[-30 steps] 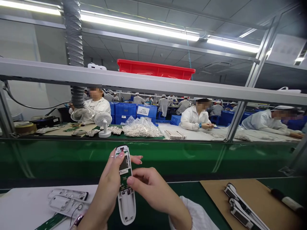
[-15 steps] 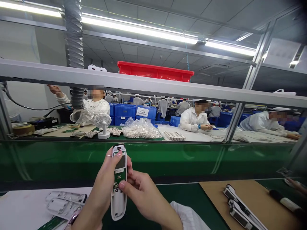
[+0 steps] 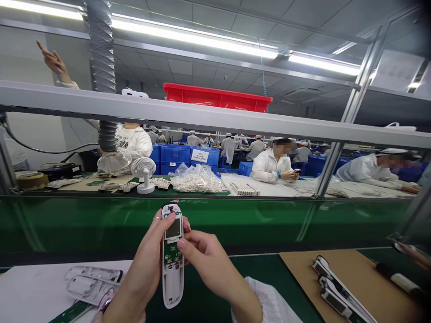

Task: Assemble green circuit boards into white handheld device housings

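Co-worker's arm [image 3: 55, 67] now raised, hands [image 3: 175, 264] gripping slim white plastic shell [image 3: 173, 269]

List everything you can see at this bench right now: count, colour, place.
white open handset shell with green circuit board: one, white and green, held upright in both hands
clear plastic shell halves: two, clear-white, on white sheet, lower left
bare green circuit board: one, green, bottom left edge
black-and-silver handsets: two, black-silver, on brown cardboard sheet, right
green conveyor belt: one, green, ahead
small white desk fan: one, white, far side
red plastic crate: one, red, overhead
co-workers in white coats: several, white, opposite
left hand: one, gripping shell's left edge
right hand: one, thumb on board
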The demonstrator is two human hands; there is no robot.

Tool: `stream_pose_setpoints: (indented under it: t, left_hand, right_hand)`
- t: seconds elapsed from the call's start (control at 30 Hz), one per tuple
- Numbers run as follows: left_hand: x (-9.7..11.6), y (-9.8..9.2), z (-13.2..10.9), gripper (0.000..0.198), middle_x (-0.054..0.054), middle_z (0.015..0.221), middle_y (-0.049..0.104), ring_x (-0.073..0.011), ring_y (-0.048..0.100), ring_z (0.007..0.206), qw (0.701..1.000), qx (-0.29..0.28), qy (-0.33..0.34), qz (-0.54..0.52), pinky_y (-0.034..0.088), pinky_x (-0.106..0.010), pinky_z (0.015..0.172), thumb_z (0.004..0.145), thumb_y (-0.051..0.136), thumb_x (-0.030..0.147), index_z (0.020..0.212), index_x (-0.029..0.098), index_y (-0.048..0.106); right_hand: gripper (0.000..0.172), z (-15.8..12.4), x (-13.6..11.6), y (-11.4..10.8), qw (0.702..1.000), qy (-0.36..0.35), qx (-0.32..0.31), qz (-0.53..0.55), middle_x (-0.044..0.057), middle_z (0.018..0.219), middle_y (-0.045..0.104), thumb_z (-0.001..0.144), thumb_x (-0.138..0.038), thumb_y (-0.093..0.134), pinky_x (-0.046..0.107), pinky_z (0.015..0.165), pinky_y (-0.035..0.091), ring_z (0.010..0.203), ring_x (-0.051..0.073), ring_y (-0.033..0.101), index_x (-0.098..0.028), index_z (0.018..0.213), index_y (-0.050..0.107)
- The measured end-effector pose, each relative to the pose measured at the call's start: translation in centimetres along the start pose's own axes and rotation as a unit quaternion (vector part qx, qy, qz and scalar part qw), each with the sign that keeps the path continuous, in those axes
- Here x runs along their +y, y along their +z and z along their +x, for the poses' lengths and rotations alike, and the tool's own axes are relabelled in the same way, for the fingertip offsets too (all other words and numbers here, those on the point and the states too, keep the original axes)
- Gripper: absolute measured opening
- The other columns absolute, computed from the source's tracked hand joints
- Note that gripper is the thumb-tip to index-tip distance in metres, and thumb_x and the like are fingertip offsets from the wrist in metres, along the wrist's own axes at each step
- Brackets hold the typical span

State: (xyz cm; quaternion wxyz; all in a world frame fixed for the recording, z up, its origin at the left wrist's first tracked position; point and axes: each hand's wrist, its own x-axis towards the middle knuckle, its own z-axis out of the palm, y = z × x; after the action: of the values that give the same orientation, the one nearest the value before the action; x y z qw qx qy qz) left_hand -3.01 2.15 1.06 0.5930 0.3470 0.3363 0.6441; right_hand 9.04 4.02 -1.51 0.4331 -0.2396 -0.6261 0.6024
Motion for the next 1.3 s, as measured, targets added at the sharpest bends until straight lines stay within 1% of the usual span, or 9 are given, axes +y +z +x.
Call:
stream_pose_setpoints:
  t: [0.13,0.3,0.43,0.53,0.67,0.77,0.93,1.07,1.3]
  left_hand:
    - [-0.3,0.0,0.0,0.022,0.0,0.079,0.062,-0.0167,0.059,0.078,0.999,0.01,0.009,0.032,0.05,-0.025,0.07,0.079,0.061,0.04,0.088,0.02,0.059]
    - [-0.6,0.1,0.3,0.026,0.001,0.078,0.061,-0.0146,0.056,0.072,0.993,0.018,0.033,0.112,0.047,-0.023,0.065,0.082,0.057,0.047,0.084,0.021,0.057]
    - [-1.0,0.5,0.3,0.024,0.003,0.077,0.059,-0.0138,0.055,0.072,0.986,0.021,0.071,0.147,0.046,-0.022,0.065,0.084,0.055,0.047,0.088,0.023,0.054]
    - [-1.2,0.4,0.3,0.023,0.003,0.076,0.058,-0.0125,0.054,0.072,0.982,0.03,0.094,0.164,0.046,-0.019,0.066,0.085,0.055,0.046,0.087,0.023,0.053]
    - [-1.0,0.0,0.3,0.024,0.003,0.075,0.058,-0.013,0.054,0.073,0.978,0.028,0.115,0.174,0.046,-0.02,0.067,0.086,0.053,0.047,0.086,0.023,0.052]
    - [-0.5,-0.1,0.2,0.026,0.003,0.075,0.059,-0.0135,0.055,0.074,0.973,0.03,0.13,0.191,0.047,-0.021,0.069,0.086,0.052,0.049,0.084,0.023,0.052]
    - [-0.2,-0.1,0.1,0.032,0.003,0.072,0.057,-0.0141,0.053,0.066,0.974,0.034,0.114,0.195,0.047,-0.024,0.06,0.084,0.051,0.054,0.083,0.023,0.051]
    - [-0.3,0.0,0.1,0.029,0.004,0.07,0.055,-0.0124,0.052,0.062,0.974,0.025,0.114,0.197,0.046,-0.023,0.058,0.085,0.052,0.052,0.084,0.023,0.05]
    - [0.0,0.8,-0.2,0.027,0.004,0.07,0.057,-0.0108,0.05,0.058,0.983,0.038,0.099,0.152,0.045,-0.02,0.055,0.082,0.057,0.048,0.087,0.023,0.052]
  right_hand:
    - [0.032,-0.1,-0.1,-0.1,0.999,-0.011,-0.013,-0.035,0.003,0.083,0.063,0.081,-0.043,0.065,0.026,0.072,0.044,0.08,0.016,0.057,-0.016,0.099,0.068]
    - [0.023,-0.2,0.0,-0.3,0.998,-0.008,-0.038,-0.054,-0.001,0.072,0.055,0.084,-0.036,0.062,0.022,0.064,0.039,0.068,0.011,0.049,-0.016,0.093,0.068]
    - [0.025,0.0,0.7,0.1,0.999,-0.034,-0.003,-0.024,0.0,0.073,0.056,0.083,-0.036,0.063,0.025,0.069,0.041,0.07,0.012,0.05,-0.015,0.095,0.067]
    - [0.027,0.1,0.9,0.4,0.999,-0.037,0.009,-0.026,0.0,0.069,0.054,0.082,-0.04,0.063,0.025,0.068,0.041,0.068,0.012,0.048,-0.013,0.088,0.067]
    - [0.03,0.3,0.4,0.4,0.999,-0.029,-0.01,-0.027,-0.001,0.069,0.051,0.082,-0.041,0.064,0.022,0.062,0.036,0.066,0.01,0.044,-0.012,0.084,0.068]
    - [0.028,0.3,0.2,0.1,0.999,-0.023,-0.031,-0.011,-0.002,0.07,0.051,0.082,-0.041,0.064,0.021,0.062,0.036,0.066,0.009,0.043,-0.014,0.086,0.068]
    - [0.022,0.0,0.1,-0.5,0.997,0.01,-0.078,-0.018,-0.001,0.072,0.054,0.079,-0.034,0.067,0.025,0.069,0.04,0.068,0.011,0.046,-0.014,0.088,0.068]
    - [0.016,-0.2,0.1,-0.4,0.999,-0.002,-0.051,-0.011,-0.003,0.068,0.049,0.081,-0.028,0.063,0.027,0.072,0.041,0.066,0.01,0.044,-0.013,0.078,0.064]
    - [0.017,-0.4,-0.1,0.2,0.999,0.003,-0.039,-0.017,-0.002,0.068,0.048,0.079,-0.028,0.064,0.025,0.068,0.04,0.069,0.012,0.046,-0.013,0.073,0.06]
